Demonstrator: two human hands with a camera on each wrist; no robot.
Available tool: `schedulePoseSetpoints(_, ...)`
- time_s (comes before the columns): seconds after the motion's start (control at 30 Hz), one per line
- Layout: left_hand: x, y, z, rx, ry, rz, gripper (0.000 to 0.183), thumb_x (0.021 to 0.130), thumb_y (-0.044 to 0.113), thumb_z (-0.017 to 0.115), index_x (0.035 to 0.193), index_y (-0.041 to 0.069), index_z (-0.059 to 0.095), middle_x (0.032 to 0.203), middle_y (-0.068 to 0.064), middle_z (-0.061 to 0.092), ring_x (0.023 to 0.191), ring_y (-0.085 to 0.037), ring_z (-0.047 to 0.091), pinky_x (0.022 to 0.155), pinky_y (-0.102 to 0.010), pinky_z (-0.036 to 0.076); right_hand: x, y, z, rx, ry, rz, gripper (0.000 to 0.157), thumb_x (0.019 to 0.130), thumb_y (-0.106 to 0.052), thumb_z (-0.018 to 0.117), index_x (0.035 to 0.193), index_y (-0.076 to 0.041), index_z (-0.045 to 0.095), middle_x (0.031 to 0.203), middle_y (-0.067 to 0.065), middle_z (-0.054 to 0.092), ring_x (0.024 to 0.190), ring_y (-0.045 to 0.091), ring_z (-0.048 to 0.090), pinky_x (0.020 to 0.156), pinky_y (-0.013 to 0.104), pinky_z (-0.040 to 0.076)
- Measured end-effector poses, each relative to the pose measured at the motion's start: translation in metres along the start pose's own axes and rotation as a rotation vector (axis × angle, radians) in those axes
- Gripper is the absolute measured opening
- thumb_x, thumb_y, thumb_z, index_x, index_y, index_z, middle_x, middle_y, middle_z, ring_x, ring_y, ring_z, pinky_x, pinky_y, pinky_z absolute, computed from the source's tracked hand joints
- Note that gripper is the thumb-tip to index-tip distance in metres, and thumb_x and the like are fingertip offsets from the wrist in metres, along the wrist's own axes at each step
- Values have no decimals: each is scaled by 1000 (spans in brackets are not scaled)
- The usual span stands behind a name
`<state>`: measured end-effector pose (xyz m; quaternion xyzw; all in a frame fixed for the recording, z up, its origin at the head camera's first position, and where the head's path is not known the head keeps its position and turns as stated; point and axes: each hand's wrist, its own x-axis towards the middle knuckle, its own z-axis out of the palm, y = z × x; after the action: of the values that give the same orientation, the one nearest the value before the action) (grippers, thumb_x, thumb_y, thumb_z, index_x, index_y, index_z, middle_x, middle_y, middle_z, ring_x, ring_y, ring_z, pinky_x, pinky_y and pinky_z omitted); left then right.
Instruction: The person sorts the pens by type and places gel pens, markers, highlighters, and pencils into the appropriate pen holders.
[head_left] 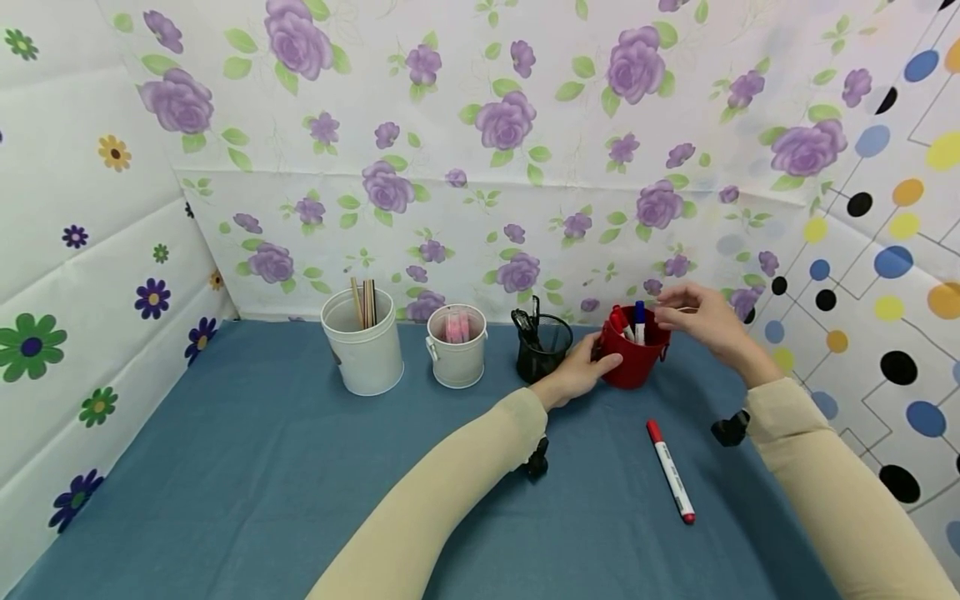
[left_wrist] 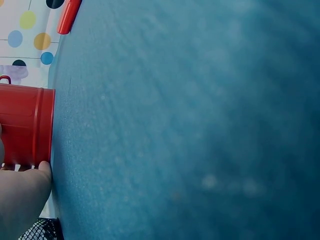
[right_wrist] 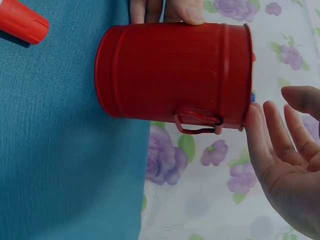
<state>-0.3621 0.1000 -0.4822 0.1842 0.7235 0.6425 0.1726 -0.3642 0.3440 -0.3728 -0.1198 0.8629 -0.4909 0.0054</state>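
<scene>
My left hand (head_left: 577,371) holds the left side of a small red metal bucket (head_left: 628,364), its thumb toward the front. The bucket stands on the blue cloth with a red-capped marker (head_left: 619,321) and a blue-capped marker (head_left: 640,321) inside. At the bucket's right rim is my right hand (head_left: 705,317), fingers loosely extended with nothing between them. The right wrist view shows the right hand's fingertips (right_wrist: 254,112) close to the rim; whether they touch it I cannot tell. In front of the bucket, a red-capped white marker (head_left: 672,473) lies on the cloth.
Left of the bucket stands a black mesh cup (head_left: 536,362) with black pens. Farther left are a small white pail (head_left: 459,362) with pink items and a larger white pail (head_left: 367,358) with pencil-like sticks. A flowered backdrop (head_left: 465,225) rises behind them.
</scene>
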Motion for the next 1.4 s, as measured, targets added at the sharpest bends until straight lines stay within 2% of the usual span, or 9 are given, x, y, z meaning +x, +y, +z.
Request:
schedulePoseSetpoints(0.13, 0, -1, 0, 0, -3, 1, 72, 111, 39, 59, 169, 13, 26, 169, -8, 37, 154, -26, 39, 123, -43, 42, -12, -11, -6, -19, 14, -13, 42, 106, -23, 69, 138, 2, 58, 120, 3, 69, 101, 11, 71, 84, 20, 62)
schedulePoseSetpoints(0.23, 1, -1, -1, -2, -3, 4, 71, 111, 38, 58, 168, 13, 26, 169, -8, 37, 154, -26, 39, 123, -43, 41, -21, -18, -10, -58, 36, -24, 40, 106, -26, 70, 135, 0, 60, 114, -3, 70, 99, 9, 72, 82, 20, 62)
schedulePoseSetpoints(0.4, 2, -2, 0, -6, -7, 0, 71, 111, 39, 58, 169, 13, 25, 169, -8, 37, 154, -26, 39, 123, -43, 41, -35, -21, -15, -147, 42, -37, 40, 105, -30, 71, 132, -2, 63, 117, 5, 72, 94, 6, 73, 80, 18, 61)
schedulePoseSetpoints(0.6, 1, 0, -1, -10, -8, -6, 72, 111, 39, 59, 169, 13, 25, 169, -8, 36, 155, -27, 38, 123, -43, 41, -54, -20, -18, -266, 18, -82, 31, 106, -25, 70, 129, -4, 65, 121, 19, 71, 92, 4, 73, 76, 18, 60)
schedulePoseSetpoints(0.8, 0, 1, 0, -1, -9, -7, 72, 111, 40, 59, 169, 13, 25, 169, -8, 36, 155, -26, 38, 123, -42, 42, -75, -14, -18, -407, 13, -98, 28, 104, -24, 74, 126, -9, 68, 115, 16, 75, 89, 11, 74, 71, 22, 59)
schedulePoseSetpoints(0.93, -1, 1, -1, -9, -16, 2, 71, 111, 39, 58, 169, 14, 26, 168, -8, 37, 154, -26, 39, 122, -43, 43, -88, -8, -13, -471, -13, -83, 29, 102, -25, 75, 125, -9, 70, 111, 12, 76, 91, 21, 74, 70, 24, 59)
schedulePoseSetpoints(1.03, -1, 1, -2, -4, -23, 7, 71, 111, 39, 58, 169, 14, 25, 168, -8, 37, 154, -26, 40, 121, -42, 44, -96, -3, -7, -521, -35, -84, 27, 101, -24, 77, 122, -8, 71, 106, 9, 76, 89, 22, 73, 68, 27, 58)
schedulePoseSetpoints(1.4, -1, 0, -2, 5, -21, 10, 72, 111, 39, 58, 169, 13, 24, 169, -8, 36, 154, -26, 39, 122, -43, 43, -125, 24, 28, -596, -137, -83, 26, 94, -23, 82, 112, -7, 74, 90, -4, 72, 77, 10, 65, 62, 27, 54)
